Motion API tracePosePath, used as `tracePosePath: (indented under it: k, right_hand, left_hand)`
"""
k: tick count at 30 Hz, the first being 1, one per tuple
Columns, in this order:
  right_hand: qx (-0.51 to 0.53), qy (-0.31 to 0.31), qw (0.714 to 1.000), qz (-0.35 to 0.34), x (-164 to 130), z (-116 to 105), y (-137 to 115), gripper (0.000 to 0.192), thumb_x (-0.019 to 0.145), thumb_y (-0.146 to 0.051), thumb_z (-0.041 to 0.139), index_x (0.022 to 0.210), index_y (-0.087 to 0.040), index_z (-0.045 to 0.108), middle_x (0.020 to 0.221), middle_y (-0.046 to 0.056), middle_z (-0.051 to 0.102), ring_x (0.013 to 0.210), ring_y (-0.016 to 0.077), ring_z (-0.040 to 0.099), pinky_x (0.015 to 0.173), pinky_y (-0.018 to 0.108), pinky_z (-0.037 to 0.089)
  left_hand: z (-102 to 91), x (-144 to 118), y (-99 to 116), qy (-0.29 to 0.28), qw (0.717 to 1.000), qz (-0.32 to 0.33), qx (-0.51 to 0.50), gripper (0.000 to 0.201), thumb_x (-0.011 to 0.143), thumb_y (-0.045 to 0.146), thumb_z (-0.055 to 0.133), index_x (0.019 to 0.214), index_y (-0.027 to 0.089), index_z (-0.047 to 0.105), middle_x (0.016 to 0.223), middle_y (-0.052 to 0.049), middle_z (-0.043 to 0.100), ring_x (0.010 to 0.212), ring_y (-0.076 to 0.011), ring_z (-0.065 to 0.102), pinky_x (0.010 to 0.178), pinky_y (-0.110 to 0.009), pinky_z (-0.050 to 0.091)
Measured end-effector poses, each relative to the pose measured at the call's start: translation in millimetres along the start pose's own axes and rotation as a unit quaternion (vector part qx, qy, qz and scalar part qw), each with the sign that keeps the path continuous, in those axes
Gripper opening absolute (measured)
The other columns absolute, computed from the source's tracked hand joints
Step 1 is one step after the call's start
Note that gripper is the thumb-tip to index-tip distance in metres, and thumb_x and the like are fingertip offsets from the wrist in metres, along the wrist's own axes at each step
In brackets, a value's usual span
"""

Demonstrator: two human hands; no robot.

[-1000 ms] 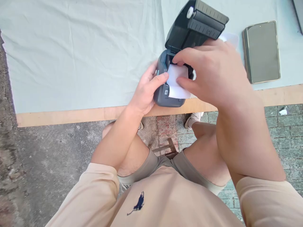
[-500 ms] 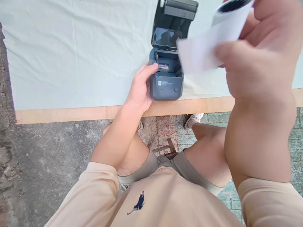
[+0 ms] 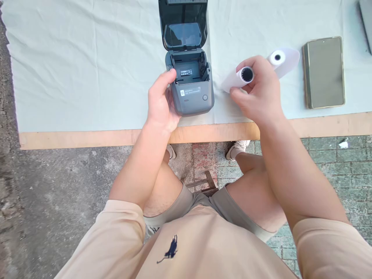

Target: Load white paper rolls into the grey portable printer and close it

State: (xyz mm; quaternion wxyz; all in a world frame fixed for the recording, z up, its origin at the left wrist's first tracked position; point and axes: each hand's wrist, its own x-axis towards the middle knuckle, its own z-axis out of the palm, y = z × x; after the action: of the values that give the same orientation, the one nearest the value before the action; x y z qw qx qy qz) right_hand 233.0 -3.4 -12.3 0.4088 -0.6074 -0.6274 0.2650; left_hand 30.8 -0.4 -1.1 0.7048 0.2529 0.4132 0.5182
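Now sitting at the table (image 3: 87, 138), looking down at a small dark label printer (image 3: 190, 83) near the front edge. Holding the printer's left side with the left hand (image 3: 161, 102), fingers curled against the case, thumb up by the top corner. Lid (image 3: 183, 29) standing wide open, tipped back. Paper bay (image 3: 188, 69) showing bare inside, only a little sticker down in it.

Gripping a paper roll (image 3: 241, 77) with the right hand (image 3: 260, 95), fingers closed around it, dark core end facing up toward the camera. Holding that roll just to the right of the printer, up off the pale cloth (image 3: 87, 69). Resting right behind the hand, a second white roll (image 3: 280, 58) with a loose bit of paper curling round it.

Differing from a second ago: white paper sitting in the bay then, with both hands on the printer. Half a second ago, lifting the roll up high and close to the camera. Now bringing it down low beside the printer. Meaning the roll is out and the bay is free for another one, probably.

Lying further right on the cloth, a phone (image 3: 324, 71), screen dark. Peeking in at the far right corner, a dark thing, too cut off to tell.
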Motion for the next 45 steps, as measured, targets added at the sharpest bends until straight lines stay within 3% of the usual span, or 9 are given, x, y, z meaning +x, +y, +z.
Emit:
tracePosePath:
  k: [5, 9, 12, 16, 22, 26, 32, 38, 45]
  right_hand:
    - [-0.063, -0.034, 0.997, -0.038, -11.5, -13.1, -11.4, 0.050, 0.071, -0.021, 0.067, 0.115, -0.036, 0.048, 0.095, 0.001, 0.056, 0.084, 0.0199, 0.054, 0.078, 0.040, 0.048]
    - [-0.126, 0.151, 0.976, -0.097, -16.3, -35.5, -14.2, 0.019, 0.085, -0.034, 0.054, 0.104, -0.031, 0.052, 0.103, 0.005, 0.052, 0.095, 0.0242, 0.052, 0.087, 0.044, 0.042]
    - [-0.158, 0.234, 0.953, -0.107, -7.7, -43.5, 0.6, 0.039, 0.069, -0.026, 0.072, 0.099, -0.030, 0.048, 0.108, 0.007, 0.048, 0.106, 0.0281, 0.047, 0.091, 0.045, 0.039]
    - [-0.097, 0.147, 0.984, -0.014, 5.0, -41.1, 16.5, 0.050, 0.066, -0.015, 0.067, 0.106, -0.033, 0.041, 0.091, 0.001, 0.053, 0.088, 0.0228, 0.053, 0.085, 0.043, 0.042]
    - [0.091, 0.244, 0.962, -0.085, 17.3, -42.3, 4.6, 0.034, 0.063, -0.012, 0.067, 0.073, -0.026, 0.038, 0.076, -0.001, 0.039, 0.065, 0.0136, 0.047, 0.065, 0.032, 0.041]
    - [0.132, 0.192, 0.952, -0.199, 15.1, -41.5, -25.5, 0.020, 0.073, -0.031, 0.069, 0.079, -0.025, 0.051, 0.087, 0.000, 0.047, 0.082, 0.0146, 0.054, 0.072, 0.031, 0.046]
    - [-0.139, 0.003, 0.963, -0.233, -5.4, -22.0, -70.1, 0.033, 0.076, -0.024, 0.060, 0.107, -0.023, 0.051, 0.096, -0.003, 0.064, 0.085, 0.0182, 0.064, 0.074, 0.034, 0.046]
    - [-0.329, -0.038, 0.924, -0.190, -3.5, -7.0, -65.6, 0.023, 0.073, -0.017, 0.055, 0.094, -0.024, 0.054, 0.085, -0.004, 0.067, 0.070, 0.0186, 0.060, 0.080, 0.042, 0.041]
    - [-0.240, -0.037, 0.944, -0.222, 0.2, -5.4, -59.0, 0.022, 0.073, -0.008, 0.052, 0.083, -0.024, 0.062, 0.090, 0.000, 0.066, 0.078, 0.0183, 0.061, 0.060, 0.033, 0.039]
  left_hand:
    - [0.8, 1.2, -1.8, -0.018, 1.000, 0.016, -0.015, 0.013, 0.079, 0.037, 0.054, 0.078, 0.025, 0.058, 0.093, 0.001, 0.068, 0.117, -0.0243, 0.057, 0.085, -0.034, 0.057]
    - [2.5, 0.7, -2.1, -0.024, 0.999, 0.015, 0.021, 0.015, 0.079, 0.040, 0.053, 0.080, 0.027, 0.059, 0.097, 0.001, 0.069, 0.116, -0.0245, 0.057, 0.081, -0.033, 0.058]
    - [5.8, -0.1, -1.9, -0.016, 0.999, 0.017, 0.028, 0.015, 0.078, 0.041, 0.052, 0.078, 0.027, 0.058, 0.100, 0.000, 0.069, 0.116, -0.0247, 0.058, 0.081, -0.034, 0.058]
    - [9.4, -0.3, -3.1, -0.025, 0.999, 0.013, 0.015, 0.013, 0.078, 0.038, 0.052, 0.078, 0.027, 0.058, 0.098, 0.000, 0.068, 0.113, -0.0240, 0.060, 0.085, -0.035, 0.057]
    - [7.0, 3.3, -10.6, -0.059, 0.998, 0.034, -0.004, 0.014, 0.079, 0.037, 0.055, 0.083, 0.025, 0.061, 0.095, -0.001, 0.068, 0.101, -0.0235, 0.064, 0.085, -0.034, 0.055]
    - [7.9, 4.7, -15.4, -0.069, 0.997, 0.040, 0.002, 0.012, 0.078, 0.035, 0.056, 0.083, 0.025, 0.060, 0.093, -0.002, 0.068, 0.096, -0.0227, 0.065, 0.086, -0.035, 0.054]
    - [16.8, -2.7, -15.3, -0.103, 0.993, 0.048, 0.013, 0.008, 0.081, 0.029, 0.056, 0.086, 0.023, 0.058, 0.084, -0.002, 0.065, 0.098, -0.0225, 0.063, 0.085, -0.032, 0.052]
    - [20.7, -9.7, -15.1, -0.111, 0.992, 0.054, 0.038, 0.014, 0.082, 0.022, 0.058, 0.096, 0.022, 0.058, 0.087, 0.000, 0.062, 0.095, -0.0188, 0.063, 0.079, -0.026, 0.051]
    - [16.2, -4.1, -18.7, -0.109, 0.994, 0.013, 0.007, 0.010, 0.083, 0.028, 0.055, 0.089, 0.020, 0.056, 0.079, -0.001, 0.057, 0.081, -0.0154, 0.063, 0.066, -0.022, 0.051]
